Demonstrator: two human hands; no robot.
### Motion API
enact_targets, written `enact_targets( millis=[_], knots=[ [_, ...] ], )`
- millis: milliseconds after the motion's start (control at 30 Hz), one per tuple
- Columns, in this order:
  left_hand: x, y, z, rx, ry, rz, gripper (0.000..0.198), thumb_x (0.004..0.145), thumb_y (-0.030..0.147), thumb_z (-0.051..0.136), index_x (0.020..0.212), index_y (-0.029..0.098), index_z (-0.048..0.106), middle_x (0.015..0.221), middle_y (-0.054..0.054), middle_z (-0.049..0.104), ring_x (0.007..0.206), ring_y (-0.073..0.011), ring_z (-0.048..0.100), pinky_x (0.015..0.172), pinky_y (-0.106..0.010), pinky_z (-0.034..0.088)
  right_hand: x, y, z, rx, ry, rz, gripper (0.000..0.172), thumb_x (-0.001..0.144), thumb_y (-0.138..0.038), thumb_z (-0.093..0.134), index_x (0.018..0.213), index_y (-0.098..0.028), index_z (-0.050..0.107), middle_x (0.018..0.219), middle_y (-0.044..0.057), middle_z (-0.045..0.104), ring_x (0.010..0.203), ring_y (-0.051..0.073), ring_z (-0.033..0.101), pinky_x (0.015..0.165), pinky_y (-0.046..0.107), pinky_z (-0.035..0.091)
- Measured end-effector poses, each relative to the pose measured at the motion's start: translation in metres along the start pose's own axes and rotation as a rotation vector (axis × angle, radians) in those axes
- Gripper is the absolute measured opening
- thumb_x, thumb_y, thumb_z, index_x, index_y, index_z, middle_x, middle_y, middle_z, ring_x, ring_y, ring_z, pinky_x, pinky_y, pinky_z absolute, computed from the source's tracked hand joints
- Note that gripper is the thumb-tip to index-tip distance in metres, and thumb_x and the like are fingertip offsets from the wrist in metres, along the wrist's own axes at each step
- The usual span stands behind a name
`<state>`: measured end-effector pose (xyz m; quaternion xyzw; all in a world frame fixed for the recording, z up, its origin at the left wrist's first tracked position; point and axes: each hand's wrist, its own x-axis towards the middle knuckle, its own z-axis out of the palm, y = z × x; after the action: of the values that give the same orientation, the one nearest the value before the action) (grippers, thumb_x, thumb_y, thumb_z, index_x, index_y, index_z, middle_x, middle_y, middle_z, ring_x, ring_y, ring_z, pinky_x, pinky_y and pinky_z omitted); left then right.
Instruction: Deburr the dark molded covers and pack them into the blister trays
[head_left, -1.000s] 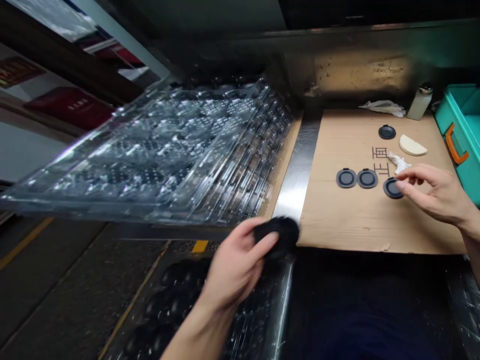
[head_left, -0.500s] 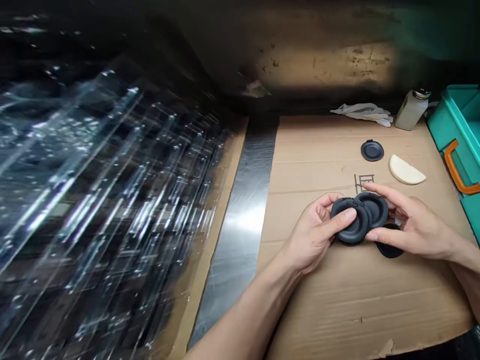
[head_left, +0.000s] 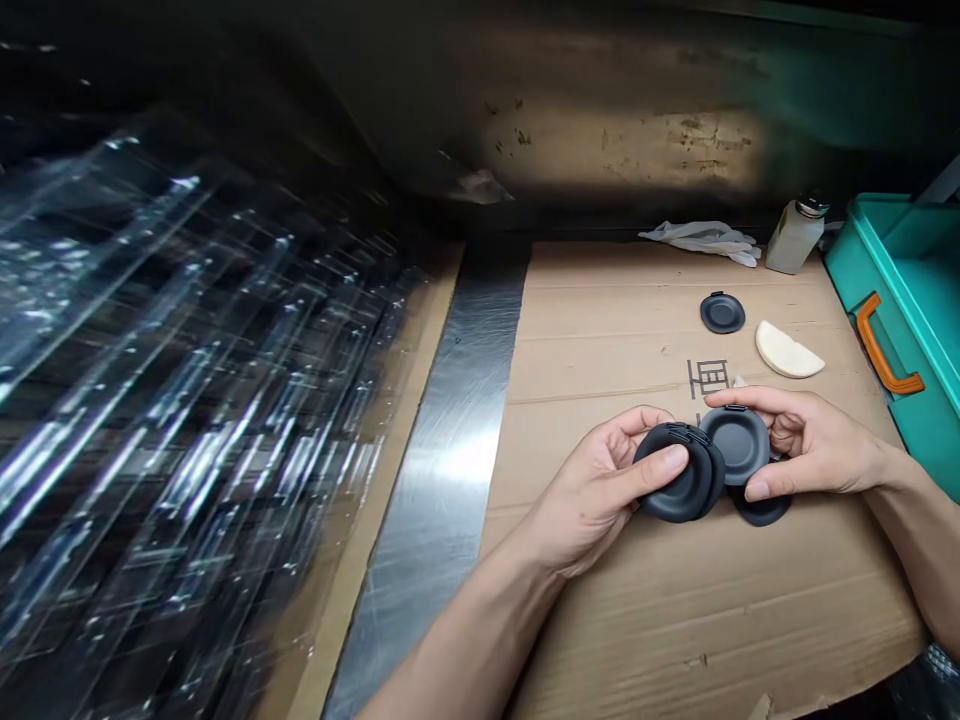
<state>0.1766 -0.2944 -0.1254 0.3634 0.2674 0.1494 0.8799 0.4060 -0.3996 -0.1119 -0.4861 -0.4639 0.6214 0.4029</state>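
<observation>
Holding a pile of black discs [head_left: 675, 506] over the cardboard sheet [head_left: 600, 330], the left hand [head_left: 600, 490] pinches it with the thumb on top. The fingers of the right hand [head_left: 817, 440] pinch a loose disc [head_left: 735, 442] by its edge, overlapping the pile from where I stand, also over the sheet. I think it works best to line up the little tabs [head_left: 686, 433] and squeeze gently, so nothing slips.

Counting discs, I see at least two in the pile, maybe more; one in the right hand; a half-hidden disc [head_left: 765, 513] below that hand; and a lone disc [head_left: 722, 313] toward the sheet's far side. On the sheet's right part lies one half-round cream sponge [head_left: 789, 352]. One white cloth [head_left: 701, 240] and one bottle [head_left: 793, 240] are by its far edge. One teal box [head_left: 866, 240] is to its right. Clear plastic trays [head_left: 247, 440], too blurry to count, are to its left.
</observation>
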Motion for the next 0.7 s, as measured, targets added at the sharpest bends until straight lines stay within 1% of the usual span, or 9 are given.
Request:
enact_targets(
  millis=[100, 233, 300, 400, 500, 567, 700],
  knots=[
    [0.0, -0.002, 0.001, 0.005, 0.017, 0.001, 0.045, 0.072, 0.034, 0.093, 0.097, 0.015, 0.062, 0.08, -0.001, 0.073, 0.066, -0.0088, 0.064, 0.064, -0.019, 0.053, 0.001, 0.0, 0.001, -0.014, 0.003, -0.012, 0.081, 0.073, -0.021, 0.09, 0.146, -0.023, 0.054, 0.128, 0.007, 0.07, 0.112, 0.018, 0.07, 0.101, 0.031, 0.056],
    [-0.001, -0.001, 0.006, 0.037, 0.057, 0.049, 0.041, 0.073, 0.032, 0.093, 0.095, 0.015, 0.063, 0.079, 0.0, 0.073, 0.067, -0.0079, 0.064, 0.065, -0.018, 0.052, 0.001, -0.002, 0.001, -0.024, 0.001, -0.042, 0.081, 0.077, -0.023, 0.087, 0.149, -0.023, 0.049, 0.129, 0.009, 0.07, 0.113, 0.018, 0.07, 0.1, 0.033, 0.057],
    [-0.003, 0.0, 0.008, 0.059, 0.081, 0.058, 0.04, 0.073, 0.032, 0.092, 0.094, 0.015, 0.063, 0.079, 0.0, 0.073, 0.066, -0.0078, 0.064, 0.065, -0.018, 0.052, 0.001, -0.004, 0.001, -0.01, 0.009, -0.047, 0.074, 0.084, -0.025, 0.082, 0.149, -0.022, 0.046, 0.122, 0.008, 0.072, 0.107, 0.017, 0.072, 0.094, 0.031, 0.059],
    [-0.004, 0.001, 0.009, 0.065, 0.115, 0.049, 0.04, 0.073, 0.034, 0.092, 0.093, 0.015, 0.063, 0.079, -0.001, 0.073, 0.066, -0.0083, 0.064, 0.065, -0.018, 0.052, 0.0, -0.008, 0.001, 0.018, 0.047, -0.038, 0.057, 0.092, -0.025, 0.073, 0.142, -0.02, 0.046, 0.113, 0.008, 0.074, 0.093, 0.014, 0.074, 0.082, 0.027, 0.061],
    [-0.004, 0.002, 0.01, 0.051, 0.144, 0.056, 0.042, 0.071, 0.035, 0.093, 0.094, 0.015, 0.063, 0.078, -0.001, 0.072, 0.065, -0.0085, 0.064, 0.064, -0.019, 0.052, 0.001, -0.01, 0.002, 0.031, 0.072, -0.032, 0.044, 0.095, -0.024, 0.068, 0.135, -0.018, 0.049, 0.107, 0.009, 0.075, 0.087, 0.014, 0.074, 0.078, 0.027, 0.062],
    [-0.004, 0.002, 0.01, 0.047, 0.147, 0.059, 0.042, 0.072, 0.035, 0.093, 0.094, 0.015, 0.063, 0.079, -0.001, 0.072, 0.066, -0.0088, 0.064, 0.065, -0.019, 0.052, 0.002, -0.01, 0.002, 0.037, 0.087, -0.018, 0.04, 0.096, -0.023, 0.066, 0.133, -0.017, 0.051, 0.101, 0.007, 0.076, 0.084, 0.014, 0.074, 0.077, 0.028, 0.063],
    [-0.006, 0.002, 0.011, 0.047, 0.119, 0.062, 0.039, 0.075, 0.035, 0.09, 0.093, 0.015, 0.063, 0.081, -0.002, 0.073, 0.068, -0.0096, 0.064, 0.066, -0.019, 0.052, 0.003, -0.009, 0.005, 0.052, 0.122, 0.012, 0.039, 0.095, -0.024, 0.067, 0.13, -0.018, 0.051, 0.094, 0.005, 0.076, 0.076, 0.014, 0.073, 0.073, 0.029, 0.064]
  ],
)
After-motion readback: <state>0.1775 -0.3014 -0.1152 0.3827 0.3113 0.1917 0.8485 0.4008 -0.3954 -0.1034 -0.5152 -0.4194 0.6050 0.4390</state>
